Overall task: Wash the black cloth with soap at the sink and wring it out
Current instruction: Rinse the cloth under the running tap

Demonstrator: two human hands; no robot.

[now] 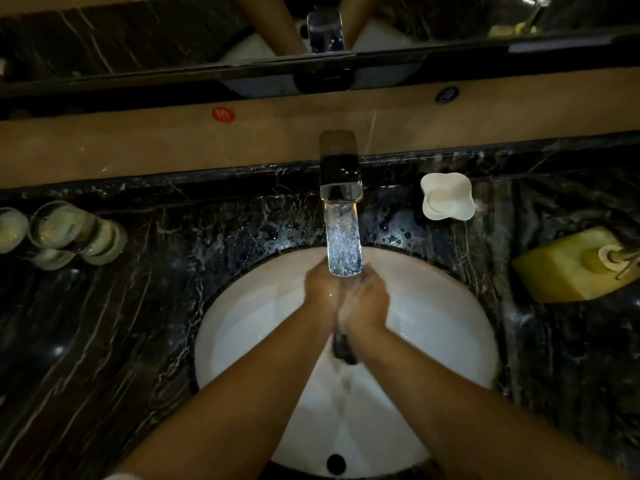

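Both hands are together over the white sink basin (433, 327), right under the chrome tap (341, 209). My left hand (320, 292) and my right hand (369, 301) press against each other and grip the black cloth (343, 348) between them. Only a dark, wet end of the cloth hangs out below the hands; the rest is hidden inside them. Water runs down from it into the basin. A white soap bar lies in a white soap dish (446, 200) on the counter, right of the tap.
The black marble counter (121, 306) around the basin is wet near the tap. Clear glasses (69, 233) stand at the left. A yellow soap dispenser bottle (575, 266) stands at the right. A mirror runs along the back wall.
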